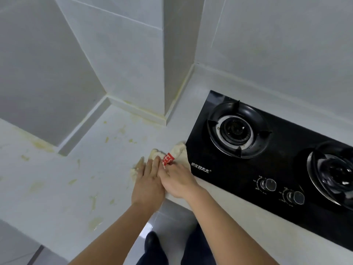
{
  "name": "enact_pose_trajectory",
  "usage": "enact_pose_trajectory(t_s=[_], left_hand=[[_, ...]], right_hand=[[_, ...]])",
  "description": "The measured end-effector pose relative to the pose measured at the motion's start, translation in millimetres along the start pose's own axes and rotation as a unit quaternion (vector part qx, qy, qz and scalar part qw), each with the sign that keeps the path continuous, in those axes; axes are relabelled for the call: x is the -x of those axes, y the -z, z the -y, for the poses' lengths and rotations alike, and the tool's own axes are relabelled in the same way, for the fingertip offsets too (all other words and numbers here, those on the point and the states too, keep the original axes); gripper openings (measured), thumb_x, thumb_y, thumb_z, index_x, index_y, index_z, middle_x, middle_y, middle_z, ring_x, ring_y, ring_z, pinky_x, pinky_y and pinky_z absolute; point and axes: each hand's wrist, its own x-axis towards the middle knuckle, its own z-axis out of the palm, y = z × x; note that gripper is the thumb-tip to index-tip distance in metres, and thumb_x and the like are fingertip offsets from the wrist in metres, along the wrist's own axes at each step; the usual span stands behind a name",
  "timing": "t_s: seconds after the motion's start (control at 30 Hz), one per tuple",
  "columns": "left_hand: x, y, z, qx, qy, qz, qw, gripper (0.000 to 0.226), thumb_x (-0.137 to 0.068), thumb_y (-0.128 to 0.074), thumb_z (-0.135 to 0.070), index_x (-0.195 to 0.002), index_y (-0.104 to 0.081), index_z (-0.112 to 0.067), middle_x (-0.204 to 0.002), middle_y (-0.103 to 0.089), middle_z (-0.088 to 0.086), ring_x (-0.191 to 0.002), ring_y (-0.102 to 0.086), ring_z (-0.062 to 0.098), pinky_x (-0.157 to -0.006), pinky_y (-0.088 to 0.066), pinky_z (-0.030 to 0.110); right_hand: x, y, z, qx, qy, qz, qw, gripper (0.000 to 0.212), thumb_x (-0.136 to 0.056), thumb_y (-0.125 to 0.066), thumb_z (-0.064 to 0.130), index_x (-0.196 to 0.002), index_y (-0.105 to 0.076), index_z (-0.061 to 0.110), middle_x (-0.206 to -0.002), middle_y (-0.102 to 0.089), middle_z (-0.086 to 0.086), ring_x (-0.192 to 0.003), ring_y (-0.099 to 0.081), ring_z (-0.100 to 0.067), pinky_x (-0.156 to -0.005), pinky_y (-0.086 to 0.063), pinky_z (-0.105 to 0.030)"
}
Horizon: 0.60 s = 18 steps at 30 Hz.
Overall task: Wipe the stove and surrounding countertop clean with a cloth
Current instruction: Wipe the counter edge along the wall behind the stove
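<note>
Right now my left hand (147, 180) presses flat, fingers straight, on the cloth (162, 159), and my right hand (176, 180) pinches its red label, just beside the stove (286, 169) edge. Stained surface (57, 178) spreads open leftward; a tiled pillar (133, 64) blocks behind.

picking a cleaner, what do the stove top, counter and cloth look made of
Stove top: likely black tempered glass, glossy, with faint reflections.
Countertop: pale matte stone or composite, hard to tell which; yellowish smears sit on its surface.
Cloth: soft cream fabric, crumpled, with a red printed patch, under both hands.
</note>
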Motion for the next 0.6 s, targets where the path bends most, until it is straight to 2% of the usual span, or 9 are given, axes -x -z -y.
enact_pose_trajectory(t_s=[0.1, 0.2, 0.27, 0.33, 0.43, 0.47, 0.5, 0.57, 0.6], left_hand=[[29, -7, 14, -0.006, -0.026, 0.026, 0.999, 0.076, -0.104, -0.028, -0.043, -0.163, 0.006, -0.011, -0.171, 0.008, 0.014, -0.158, 0.002, 0.037, -0.122, 0.009, 0.060], [46, -5, 28, -0.012, -0.051, 0.052, 0.997, 0.075, -0.104, -0.032, -0.040, -0.164, 0.006, -0.013, -0.172, 0.007, 0.009, -0.158, -0.002, 0.033, -0.124, 0.006, 0.060], [46, 4, 37, 0.020, -0.065, 0.055, 0.996, 0.075, -0.101, -0.044, -0.040, -0.165, -0.013, -0.016, -0.172, -0.010, 0.007, -0.156, -0.020, 0.033, -0.126, -0.003, 0.058], [45, 12, 46, 0.048, -0.097, 0.061, 0.992, 0.072, -0.090, -0.062, -0.034, -0.157, -0.040, -0.020, -0.165, -0.034, 0.005, -0.144, -0.042, 0.033, -0.125, -0.019, 0.055], [48, 13, 66, 0.047, -0.171, 0.041, 0.983, 0.066, -0.067, -0.081, -0.024, -0.132, -0.068, -0.030, -0.145, -0.060, -0.002, -0.121, -0.063, 0.028, -0.108, -0.048, 0.046], [51, 18, 74, 0.020, -0.195, 0.048, 0.979, 0.065, -0.062, -0.085, -0.024, -0.125, -0.072, -0.033, -0.139, -0.064, -0.006, -0.116, -0.065, 0.026, -0.102, -0.053, 0.043], [51, 20, 83, 0.001, -0.213, 0.067, 0.975, 0.062, -0.066, -0.083, -0.025, -0.126, -0.071, -0.035, -0.142, -0.062, -0.008, -0.120, -0.063, 0.025, -0.104, -0.051, 0.042], [50, 24, 103, -0.030, -0.231, 0.048, 0.971, 0.055, -0.086, -0.068, -0.023, -0.139, -0.060, -0.037, -0.154, -0.048, -0.011, -0.138, -0.049, 0.025, -0.117, -0.035, 0.041], [48, 28, 109, -0.032, -0.228, 0.040, 0.972, 0.050, -0.087, -0.067, -0.022, -0.133, -0.063, -0.038, -0.148, -0.053, -0.012, -0.136, -0.051, 0.025, -0.115, -0.035, 0.039]], right_hand=[[32, -18, 10, -0.033, -0.024, 0.026, 0.999, 0.051, -0.103, -0.025, 0.042, -0.115, -0.064, 0.011, -0.117, -0.067, -0.014, -0.113, -0.060, -0.032, -0.093, -0.043, -0.038], [60, -33, 17, -0.029, -0.025, 0.040, 0.998, 0.052, -0.104, -0.033, 0.035, -0.150, -0.042, 0.012, -0.150, -0.049, -0.010, -0.138, -0.044, -0.027, -0.114, -0.035, -0.038], [74, -38, 21, -0.031, -0.022, 0.025, 0.999, 0.059, -0.106, -0.035, 0.033, -0.161, -0.026, 0.014, -0.162, -0.036, -0.007, -0.149, -0.032, -0.024, -0.120, -0.026, -0.036], [85, -41, 21, -0.064, -0.026, 0.020, 0.997, 0.055, -0.107, -0.037, 0.031, -0.160, -0.030, 0.019, -0.161, -0.038, -0.003, -0.147, -0.036, -0.024, -0.118, -0.030, -0.036], [109, -37, 17, -0.092, -0.042, 0.031, 0.994, 0.051, -0.105, -0.045, 0.026, -0.155, -0.039, 0.025, -0.152, -0.046, 0.003, -0.140, -0.046, -0.021, -0.114, -0.039, -0.033], [120, -35, 15, -0.079, -0.038, 0.026, 0.996, 0.052, -0.104, -0.047, 0.024, -0.155, -0.038, 0.026, -0.151, -0.046, 0.006, -0.140, -0.045, -0.019, -0.114, -0.039, -0.032], [132, -31, 9, -0.058, -0.032, 0.024, 0.998, 0.056, -0.103, -0.049, 0.023, -0.157, -0.035, 0.027, -0.154, -0.042, 0.009, -0.145, -0.040, -0.017, -0.116, -0.036, -0.030], [152, -14, -7, -0.025, -0.030, 0.010, 0.999, 0.064, -0.103, -0.047, 0.023, -0.163, -0.024, 0.025, -0.165, -0.024, 0.012, -0.156, -0.018, -0.011, -0.124, -0.020, -0.030], [160, -4, -17, -0.022, -0.035, -0.009, 0.999, 0.065, -0.104, -0.046, 0.024, -0.164, -0.022, 0.025, -0.168, -0.019, 0.014, -0.156, -0.013, -0.007, -0.126, -0.016, -0.029]])
